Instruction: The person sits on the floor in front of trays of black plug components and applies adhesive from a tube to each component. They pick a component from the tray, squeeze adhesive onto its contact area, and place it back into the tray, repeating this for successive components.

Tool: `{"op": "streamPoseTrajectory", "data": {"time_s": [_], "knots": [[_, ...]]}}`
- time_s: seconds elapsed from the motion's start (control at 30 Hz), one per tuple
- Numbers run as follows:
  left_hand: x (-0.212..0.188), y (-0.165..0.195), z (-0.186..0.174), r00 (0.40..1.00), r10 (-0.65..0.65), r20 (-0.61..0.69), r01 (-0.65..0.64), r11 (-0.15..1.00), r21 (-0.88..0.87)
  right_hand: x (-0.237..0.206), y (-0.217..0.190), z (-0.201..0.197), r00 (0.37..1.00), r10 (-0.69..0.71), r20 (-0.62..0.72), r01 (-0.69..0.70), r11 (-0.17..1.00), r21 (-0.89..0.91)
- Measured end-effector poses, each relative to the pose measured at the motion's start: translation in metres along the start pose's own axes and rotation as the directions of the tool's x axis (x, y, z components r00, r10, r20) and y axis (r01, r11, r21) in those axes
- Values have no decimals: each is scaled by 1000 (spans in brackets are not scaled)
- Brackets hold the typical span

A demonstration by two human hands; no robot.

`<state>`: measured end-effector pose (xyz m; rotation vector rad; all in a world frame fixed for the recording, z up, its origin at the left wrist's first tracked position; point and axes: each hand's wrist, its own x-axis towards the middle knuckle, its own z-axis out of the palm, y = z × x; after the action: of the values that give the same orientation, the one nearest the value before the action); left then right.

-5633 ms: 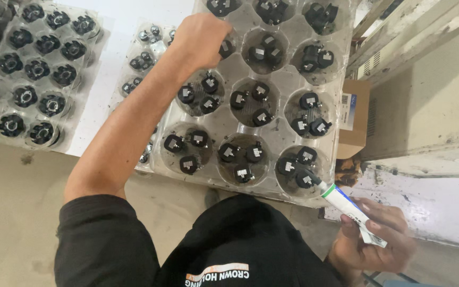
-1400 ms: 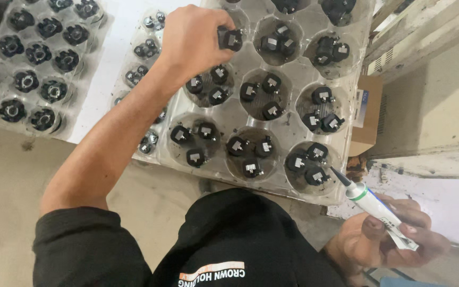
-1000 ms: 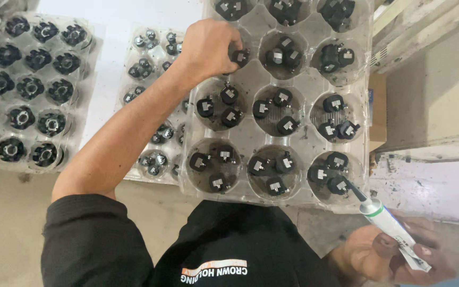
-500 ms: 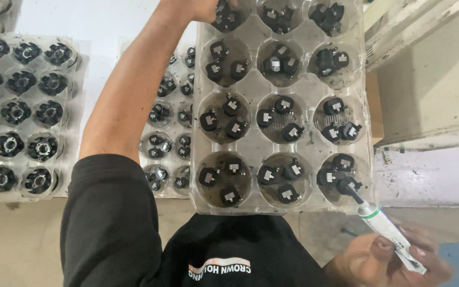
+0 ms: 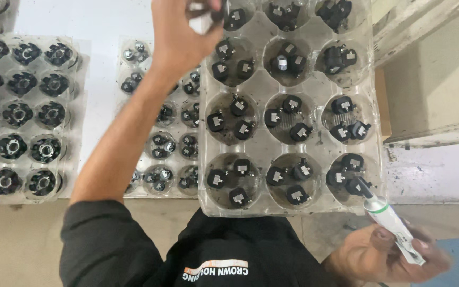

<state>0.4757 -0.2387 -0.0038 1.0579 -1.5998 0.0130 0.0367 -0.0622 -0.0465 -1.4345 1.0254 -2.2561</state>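
My left hand [image 5: 179, 29] reaches to the far end of a clear plastic tray [image 5: 264, 87] whose round cups each hold up to three small black parts. Its fingers pinch one small black part [image 5: 220, 11] above the top left cup. My right hand [image 5: 386, 255] is low at the right, near my body, closed around a white tube with a green band and a black nozzle [image 5: 389, 220]. The nozzle tip touches a black part [image 5: 353, 183] in the tray's near right cup.
A smaller clear tray [image 5: 168, 143] of tiny black parts lies partly under the big one. Another tray [image 5: 22, 114] with larger black ring-shaped parts sits at the left. They rest on a white surface [image 5: 102, 32]. Pale boards [image 5: 431, 79] stand at the right.
My left hand has moved from the second row of cups up to the top left cup. The view has shifted so the trays sit lower. The tube stays at the near right cup.
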Motion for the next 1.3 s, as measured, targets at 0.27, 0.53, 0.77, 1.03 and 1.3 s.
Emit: {"op": "streamPoseTrajectory", "data": {"time_s": [0.27, 0.53, 0.77, 1.03, 1.3], "knots": [[-109, 202, -26, 763, -605, 230, 512, 347, -786, -29, -7, 30, 983, 9, 182, -34, 991, 132], [-147, 231, -32, 744, -607, 281, 600, 420, -681, -25, -27, 40, 786, -121, 606, 128, 991, 33], [-160, 238, -35, 720, -655, 229, 600, 420, -681, -37, -28, 53, 790, -164, 591, 122, 986, 111], [-165, 238, -41, 757, -616, 218, 579, 477, -661, -29, -33, 51, 702, -204, 683, 130, 979, 159], [-167, 237, -42, 730, -626, 274, 596, 388, -703, -31, -34, 56, 719, -246, 650, 141, 967, 210]]}}
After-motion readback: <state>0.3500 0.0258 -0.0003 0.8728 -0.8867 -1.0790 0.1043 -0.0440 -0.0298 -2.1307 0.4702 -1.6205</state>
